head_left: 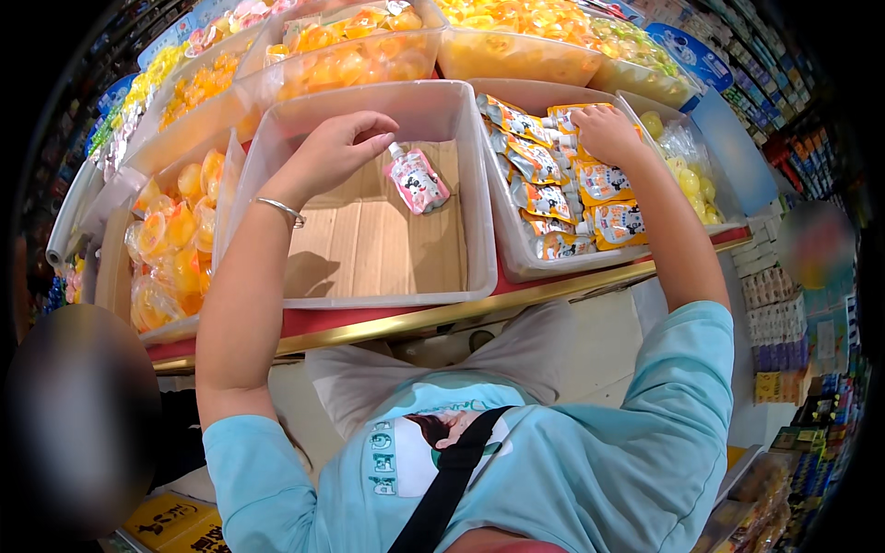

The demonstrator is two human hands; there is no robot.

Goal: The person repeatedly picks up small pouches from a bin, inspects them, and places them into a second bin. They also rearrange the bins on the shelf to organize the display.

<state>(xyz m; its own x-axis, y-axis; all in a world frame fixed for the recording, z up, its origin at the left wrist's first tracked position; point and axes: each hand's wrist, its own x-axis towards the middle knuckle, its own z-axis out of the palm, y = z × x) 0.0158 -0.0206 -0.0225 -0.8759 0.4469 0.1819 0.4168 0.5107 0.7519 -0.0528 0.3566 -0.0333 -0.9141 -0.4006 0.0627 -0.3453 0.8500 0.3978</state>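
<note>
My left hand, with a bracelet at the wrist, is over a clear plastic bin lined with brown cardboard. Its thumb and forefinger are pinched at the white spout of a pink spout pouch, which slants down into the bin. In the bin to the right, my right hand curls over the far end of the orange-and-silver spout pouches, stacked in two rows. Its fingers are bent around an orange spout pouch, their tips partly hidden.
Bins of wrapped orange cups stand at left, with more yellow and orange packs behind. Yellow round packs fill the bin at far right. A gold-edged counter runs in front of my body. Packed shelves rise at right.
</note>
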